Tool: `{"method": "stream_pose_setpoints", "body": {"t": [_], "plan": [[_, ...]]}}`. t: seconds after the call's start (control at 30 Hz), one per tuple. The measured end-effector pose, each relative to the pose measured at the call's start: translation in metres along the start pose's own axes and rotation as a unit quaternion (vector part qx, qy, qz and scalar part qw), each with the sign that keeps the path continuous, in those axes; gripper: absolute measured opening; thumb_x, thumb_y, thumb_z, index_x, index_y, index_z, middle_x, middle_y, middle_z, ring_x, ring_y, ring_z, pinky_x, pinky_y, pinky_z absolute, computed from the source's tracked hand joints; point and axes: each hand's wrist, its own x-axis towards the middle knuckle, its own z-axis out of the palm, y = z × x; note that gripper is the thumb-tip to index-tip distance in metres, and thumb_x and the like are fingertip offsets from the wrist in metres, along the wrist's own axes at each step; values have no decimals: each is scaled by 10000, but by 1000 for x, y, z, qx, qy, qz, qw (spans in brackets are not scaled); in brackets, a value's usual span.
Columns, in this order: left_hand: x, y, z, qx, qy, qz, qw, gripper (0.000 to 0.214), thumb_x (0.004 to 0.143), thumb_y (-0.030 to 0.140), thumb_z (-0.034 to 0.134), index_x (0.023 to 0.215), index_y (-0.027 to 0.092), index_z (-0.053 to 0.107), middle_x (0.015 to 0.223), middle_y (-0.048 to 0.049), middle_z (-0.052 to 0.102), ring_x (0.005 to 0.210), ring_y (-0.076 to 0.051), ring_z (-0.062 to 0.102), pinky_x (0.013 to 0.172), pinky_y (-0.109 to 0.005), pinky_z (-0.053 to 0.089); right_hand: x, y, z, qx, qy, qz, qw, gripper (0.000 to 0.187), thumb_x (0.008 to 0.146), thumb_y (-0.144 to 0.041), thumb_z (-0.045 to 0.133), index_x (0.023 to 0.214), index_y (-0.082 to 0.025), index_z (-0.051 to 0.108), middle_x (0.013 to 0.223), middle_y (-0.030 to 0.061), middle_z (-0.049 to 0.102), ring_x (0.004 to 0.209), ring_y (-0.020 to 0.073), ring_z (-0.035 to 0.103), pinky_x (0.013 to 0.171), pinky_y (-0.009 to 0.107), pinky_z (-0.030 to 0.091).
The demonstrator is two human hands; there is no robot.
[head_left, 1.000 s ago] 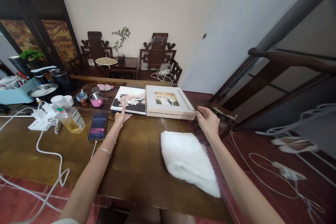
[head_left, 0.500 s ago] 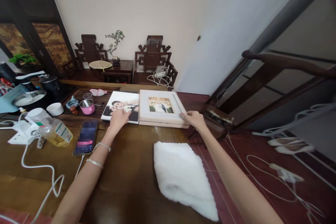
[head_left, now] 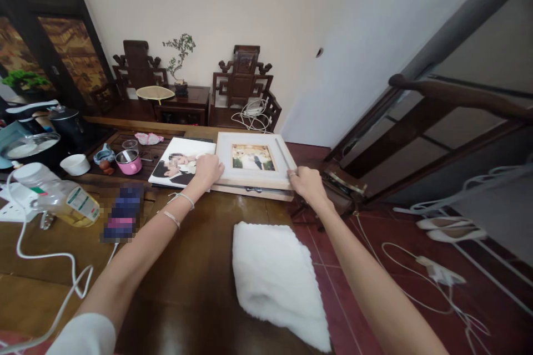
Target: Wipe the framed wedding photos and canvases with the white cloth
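Note:
A pale box (head_left: 233, 189) lies at the far side of the table. Its lid (head_left: 225, 158) carries a framed wedding photo (head_left: 252, 157) and is raised at the front, leaving a dark gap above the base. My right hand (head_left: 307, 183) is closed on the lid's right front edge, thumb on top. My left hand (head_left: 209, 171) has its fingers curled at the lid's left front corner; the fingertips are partly hidden. Left of the box lies a white photo album (head_left: 166, 163) with a couple on its cover, overlapped by my left hand.
A folded white cloth (head_left: 275, 277) lies near the table's right edge. To the left are a phone (head_left: 122, 213) on a cable, a bottle of yellow liquid (head_left: 79, 202), a pink cup (head_left: 129, 162) and a white bowl (head_left: 75, 165). A dark wooden chair (head_left: 353, 183) stands at right.
My left hand has moved right, from over the album to the lid's left corner. The lid's front has come up, opening a gap. The view has shifted slightly.

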Motion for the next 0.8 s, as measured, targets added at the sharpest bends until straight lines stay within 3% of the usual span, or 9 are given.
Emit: {"method": "stream_pose_setpoints", "body": {"t": [0.1, 0.2, 0.27, 0.37, 0.43, 0.5, 0.57, 0.67, 0.8], "plan": [[-15, 5, -25, -21, 55, 18, 998, 304, 864, 314, 530, 906, 50, 674, 1017, -248, 656, 1084, -374, 585, 962, -440, 411, -22, -2, -29, 0, 41, -1, 999, 412, 918, -354, 368, 925, -86, 681, 877, 239, 699, 816, 321, 657, 693, 350, 441], [-41, 4, -50, -182, 60, -14, 981, 252, 802, 322, 640, 891, 90, 679, 895, -162, 694, 972, -315, 639, 900, -400, 474, -58, -7, -59, 41, 120, -8, 992, 398, 908, -388, 368, 892, -122, 663, 765, 178, 690, 707, 290, 629, 645, 339, 419], [-66, 1, -62, -348, 13, -43, 937, 250, 782, 325, 679, 925, 120, 682, 855, -107, 711, 951, -288, 654, 846, -360, 519, -88, -12, -75, 95, 165, -27, 981, 372, 894, -411, 385, 863, -160, 658, 693, 117, 671, 640, 256, 600, 615, 321, 404], [-115, -10, -71, -537, -20, -59, 841, 283, 794, 311, 676, 1027, 151, 672, 903, -82, 731, 981, -265, 665, 816, -314, 554, -136, -20, -87, 203, 176, -53, 962, 351, 869, -471, 446, 895, -190, 655, 754, 79, 694, 666, 236, 614, 625, 302, 425], [-152, -23, -75, -598, 11, -112, 793, 269, 793, 301, 667, 1019, 156, 681, 873, -82, 740, 908, -257, 694, 749, -305, 580, -166, -20, -84, 282, 138, -73, 946, 376, 879, -510, 438, 909, -201, 651, 837, 73, 715, 737, 238, 644, 654, 295, 452], [-189, -38, -81, -609, 41, -174, 773, 242, 763, 271, 680, 976, 157, 699, 844, -84, 747, 822, -256, 715, 662, -296, 594, -189, -13, -73, 326, 85, -87, 938, 416, 912, -524, 370, 898, -214, 647, 865, 67, 721, 785, 237, 659, 683, 293, 468], [-225, -53, -89, -599, 80, -218, 766, 243, 728, 268, 705, 955, 183, 707, 834, -75, 755, 758, -250, 724, 557, -271, 586, -206, -2, -57, 298, 53, -64, 951, 430, 924, -520, 332, 883, -218, 636, 840, 77, 719, 789, 249, 665, 707, 311, 472], [-272, -70, -98, -573, 109, -269, 767, 222, 674, 313, 753, 874, 224, 718, 813, -52, 766, 704, -242, 729, 487, -250, 569, -222, 9, -31, 190, 15, 23, 981, 396, 903, -520, 374, 917, -202, 610, 804, 112, 714, 804, 296, 669, 718, 357, 471], [-313, -85, -101, -542, 130, -298, 775, 170, 630, 360, 766, 784, 303, 721, 813, 37, 771, 704, -237, 733, 452, -240, 554, -233, -7, -10, 82, -59, 83, 991, 525, 897, -580, 355, 1058, -134, 580, 938, 225, 695, 883, 363, 664, 716, 419, 475]]}}
